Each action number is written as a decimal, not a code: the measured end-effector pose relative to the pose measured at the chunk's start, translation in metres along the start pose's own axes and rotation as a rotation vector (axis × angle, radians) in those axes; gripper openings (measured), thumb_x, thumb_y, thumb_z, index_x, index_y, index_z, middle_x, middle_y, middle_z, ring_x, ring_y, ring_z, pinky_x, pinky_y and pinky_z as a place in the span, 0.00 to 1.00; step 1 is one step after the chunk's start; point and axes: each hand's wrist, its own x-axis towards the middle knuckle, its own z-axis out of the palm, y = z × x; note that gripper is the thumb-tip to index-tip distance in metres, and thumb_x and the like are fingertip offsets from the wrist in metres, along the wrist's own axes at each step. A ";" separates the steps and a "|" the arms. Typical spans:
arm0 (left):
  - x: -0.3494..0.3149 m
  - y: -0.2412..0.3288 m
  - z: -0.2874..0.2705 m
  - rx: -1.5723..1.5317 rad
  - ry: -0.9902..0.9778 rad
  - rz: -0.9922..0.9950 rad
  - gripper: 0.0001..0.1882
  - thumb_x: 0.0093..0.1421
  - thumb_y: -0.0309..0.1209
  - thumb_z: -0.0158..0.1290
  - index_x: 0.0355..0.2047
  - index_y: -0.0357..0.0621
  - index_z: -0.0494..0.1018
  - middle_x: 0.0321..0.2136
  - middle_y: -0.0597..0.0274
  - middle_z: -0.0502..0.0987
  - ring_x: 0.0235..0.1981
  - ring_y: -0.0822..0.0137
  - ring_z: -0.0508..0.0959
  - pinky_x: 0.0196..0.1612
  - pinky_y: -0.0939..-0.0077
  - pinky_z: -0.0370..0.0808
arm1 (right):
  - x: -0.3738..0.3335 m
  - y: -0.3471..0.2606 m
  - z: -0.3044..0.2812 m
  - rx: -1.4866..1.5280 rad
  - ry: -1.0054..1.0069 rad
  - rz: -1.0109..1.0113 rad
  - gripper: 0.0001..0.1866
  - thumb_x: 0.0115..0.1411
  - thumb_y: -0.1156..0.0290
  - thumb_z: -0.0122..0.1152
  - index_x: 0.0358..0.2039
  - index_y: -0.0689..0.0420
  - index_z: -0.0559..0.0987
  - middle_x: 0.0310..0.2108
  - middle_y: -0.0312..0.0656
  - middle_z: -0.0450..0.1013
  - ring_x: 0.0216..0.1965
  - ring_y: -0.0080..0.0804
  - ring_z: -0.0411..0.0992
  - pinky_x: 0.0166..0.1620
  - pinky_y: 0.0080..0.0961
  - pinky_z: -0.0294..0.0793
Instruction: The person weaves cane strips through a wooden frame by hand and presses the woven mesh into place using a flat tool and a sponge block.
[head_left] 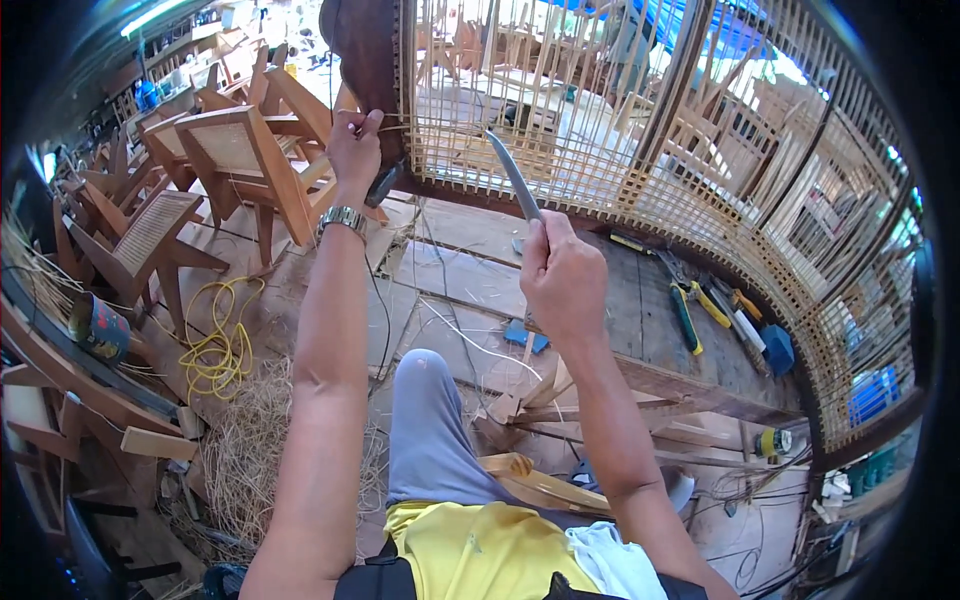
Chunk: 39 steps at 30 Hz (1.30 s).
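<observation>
A large curved wooden frame [362, 62] stands in front of me, with an open grid of rattan cane strands [470, 150] woven across it. My left hand [355, 150] is at the left upright of this frame, fingers pinched on a thin cane strand [392, 127] that runs toward the weave. My right hand [567, 270] grips a knife-like tool, a long grey pointed blade [514, 175], by its lower end. Its tip points up in front of the weave; whether it touches the strands I cannot tell. The tool's handle is hidden in my fist.
Beneath the frame, a dark bench [645, 300] carries green-handled pliers [686, 318] and several other tools. Wooden chairs with cane panels [225, 155] crowd the left. Cane scraps [255, 460] and a yellow cord [218, 340] lie on the floor. Another person [627, 50] stands beyond the weave.
</observation>
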 end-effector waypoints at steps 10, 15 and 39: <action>-0.009 0.022 -0.008 0.002 0.009 -0.010 0.15 0.65 0.38 0.67 0.34 0.40 0.75 0.25 0.60 0.77 0.28 0.67 0.76 0.37 0.68 0.75 | 0.011 -0.012 0.014 -0.005 -0.018 -0.094 0.10 0.72 0.67 0.55 0.38 0.60 0.79 0.19 0.53 0.77 0.23 0.54 0.81 0.29 0.48 0.80; -0.011 0.028 -0.009 0.003 0.003 -0.071 0.16 0.65 0.40 0.67 0.35 0.40 0.76 0.26 0.58 0.80 0.28 0.66 0.79 0.37 0.65 0.76 | 0.019 -0.015 0.024 -0.060 -0.008 -0.095 0.13 0.73 0.66 0.54 0.42 0.62 0.81 0.19 0.52 0.77 0.23 0.52 0.80 0.28 0.47 0.80; -0.007 0.009 -0.003 -0.026 -0.005 -0.054 0.19 0.64 0.43 0.67 0.36 0.40 0.76 0.31 0.50 0.83 0.34 0.55 0.83 0.45 0.59 0.77 | 0.012 -0.020 0.010 0.010 -0.035 0.000 0.12 0.72 0.66 0.55 0.44 0.61 0.82 0.22 0.54 0.79 0.25 0.54 0.81 0.30 0.48 0.79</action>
